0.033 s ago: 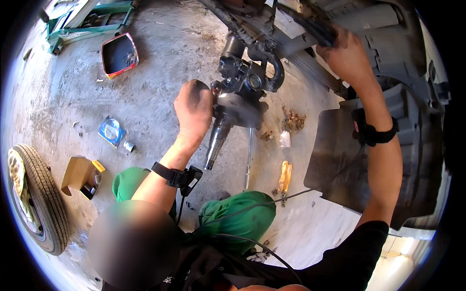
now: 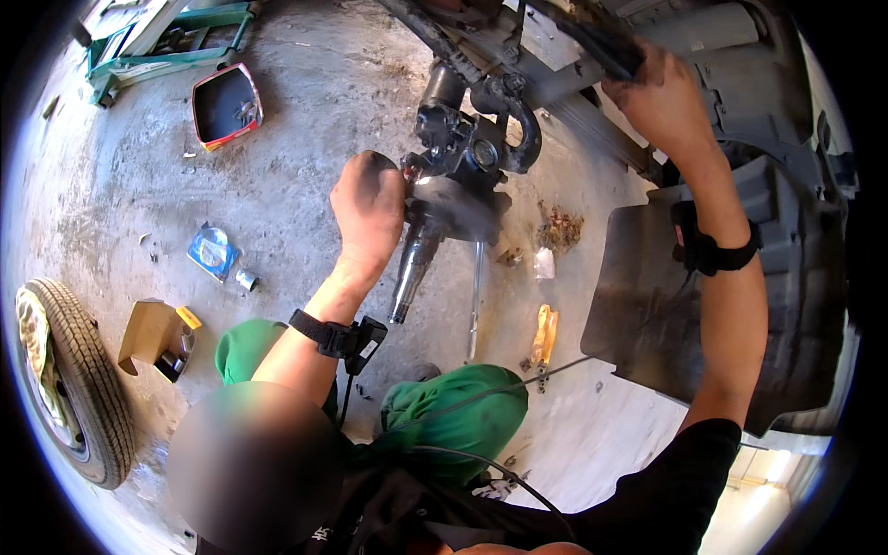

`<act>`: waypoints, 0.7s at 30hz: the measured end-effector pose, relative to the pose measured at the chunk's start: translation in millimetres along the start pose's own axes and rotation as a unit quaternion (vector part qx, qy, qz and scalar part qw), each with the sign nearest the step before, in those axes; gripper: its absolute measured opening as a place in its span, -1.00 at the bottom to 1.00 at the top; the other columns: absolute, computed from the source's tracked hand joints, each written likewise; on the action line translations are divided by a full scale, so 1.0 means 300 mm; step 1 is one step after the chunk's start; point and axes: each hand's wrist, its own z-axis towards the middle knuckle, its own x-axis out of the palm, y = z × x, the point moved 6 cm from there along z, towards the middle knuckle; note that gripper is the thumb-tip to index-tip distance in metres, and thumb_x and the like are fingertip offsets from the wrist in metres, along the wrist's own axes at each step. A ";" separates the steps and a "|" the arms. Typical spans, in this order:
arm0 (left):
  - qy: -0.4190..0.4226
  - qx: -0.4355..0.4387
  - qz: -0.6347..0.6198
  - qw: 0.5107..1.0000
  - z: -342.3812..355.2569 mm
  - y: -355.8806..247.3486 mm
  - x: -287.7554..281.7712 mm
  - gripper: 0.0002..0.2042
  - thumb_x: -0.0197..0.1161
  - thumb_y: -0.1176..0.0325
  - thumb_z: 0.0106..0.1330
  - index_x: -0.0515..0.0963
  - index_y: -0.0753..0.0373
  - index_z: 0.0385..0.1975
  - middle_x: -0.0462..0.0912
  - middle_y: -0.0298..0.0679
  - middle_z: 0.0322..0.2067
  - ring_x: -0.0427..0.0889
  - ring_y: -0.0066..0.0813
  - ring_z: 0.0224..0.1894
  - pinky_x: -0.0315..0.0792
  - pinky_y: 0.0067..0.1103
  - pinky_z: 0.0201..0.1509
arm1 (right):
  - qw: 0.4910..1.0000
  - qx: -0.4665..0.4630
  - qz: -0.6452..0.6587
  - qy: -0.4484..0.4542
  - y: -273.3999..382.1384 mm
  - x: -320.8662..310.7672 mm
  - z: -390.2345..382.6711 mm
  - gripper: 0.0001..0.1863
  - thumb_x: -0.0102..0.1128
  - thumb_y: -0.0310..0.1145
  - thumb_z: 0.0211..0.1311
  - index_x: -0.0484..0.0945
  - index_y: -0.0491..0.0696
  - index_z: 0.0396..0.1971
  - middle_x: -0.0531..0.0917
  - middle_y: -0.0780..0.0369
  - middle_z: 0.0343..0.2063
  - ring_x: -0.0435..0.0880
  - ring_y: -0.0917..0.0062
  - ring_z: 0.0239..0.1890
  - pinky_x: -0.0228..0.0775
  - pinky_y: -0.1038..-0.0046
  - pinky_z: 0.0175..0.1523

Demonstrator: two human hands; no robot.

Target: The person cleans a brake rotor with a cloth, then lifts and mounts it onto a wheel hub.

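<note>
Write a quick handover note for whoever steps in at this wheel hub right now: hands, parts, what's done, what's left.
Left hand: closed against the side of the bare steering knuckle, beside its spindle; what it holds is hidden.
Right hand: raised, grip closed on a dark bar under the vehicle body.
Parts: wheel lies on the floor at left; orange-handled tool and a long metal rod lie below the knuckle; red tray further off.
Done: wheel is off, spindle exposed.
Left: knuckle is still mounted on the vehicle.
</note>
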 end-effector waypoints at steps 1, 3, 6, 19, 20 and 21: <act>0.000 0.006 0.009 1.000 0.001 -0.004 -0.002 -0.92 0.05 0.52 0.20 0.45 0.38 -0.48 0.44 -0.30 -0.60 0.39 -0.63 -0.52 0.34 -0.60 -0.44 | 0.999 -0.010 0.026 -0.029 0.032 -0.042 0.005 -0.51 0.27 -0.29 -0.01 0.52 -0.10 -0.01 0.57 -0.04 -0.13 0.57 0.01 -0.13 0.45 0.20 0.00; -0.002 -0.023 -0.025 0.999 -0.002 0.018 -0.003 -0.91 0.04 0.51 0.21 0.45 0.38 -0.48 0.44 -0.30 -0.60 0.39 -0.63 -0.52 0.34 -0.60 -0.44 | 0.996 -0.022 0.057 -0.060 0.057 -0.041 -0.006 -0.52 0.30 -0.33 -0.03 0.53 -0.11 -0.04 0.58 -0.02 -0.15 0.58 0.02 -0.17 0.48 0.21 -0.06; -0.005 -0.018 -0.027 0.999 0.005 0.015 -0.010 -0.91 0.05 0.51 0.21 0.46 0.38 -0.46 0.45 -0.29 -0.59 0.41 -0.62 -0.51 0.35 -0.59 -0.41 | 0.971 -0.116 0.037 -0.205 0.084 0.064 -0.111 -0.37 0.27 -0.31 -0.07 0.41 0.02 0.13 0.60 -0.02 -0.29 0.63 0.03 -0.29 0.53 0.20 -0.13; 0.011 -0.053 -0.048 0.997 0.009 0.014 -0.016 -0.90 0.05 0.50 0.21 0.46 0.38 -0.48 0.47 -0.31 -0.59 0.43 -0.62 -0.52 0.36 -0.60 -0.43 | 0.966 -0.070 -0.096 -0.231 0.112 0.180 -0.160 -0.35 0.30 -0.35 -0.17 0.38 -0.22 0.03 0.58 -0.01 -0.26 0.64 0.15 -0.38 0.55 0.26 -0.31; 0.017 -0.060 -0.049 0.997 0.004 0.007 -0.005 -0.90 0.04 0.50 0.21 0.46 0.38 -0.46 0.47 -0.30 -0.58 0.43 -0.62 -0.50 0.36 -0.61 -0.41 | 0.978 -0.079 -0.135 -0.140 0.096 0.266 -0.185 -0.34 0.31 -0.33 -0.18 0.38 -0.24 0.03 0.58 -0.04 -0.21 0.65 0.13 -0.35 0.55 0.26 -0.29; 0.014 -0.058 -0.049 0.997 0.005 0.008 -0.008 -0.90 0.04 0.50 0.21 0.46 0.38 -0.46 0.47 -0.30 -0.58 0.43 -0.62 -0.50 0.36 -0.61 -0.41 | 0.986 -0.074 -0.148 0.038 0.088 0.361 -0.202 -0.32 0.33 -0.32 -0.19 0.38 -0.26 0.03 0.58 -0.06 -0.17 0.65 0.12 -0.32 0.56 0.26 -0.27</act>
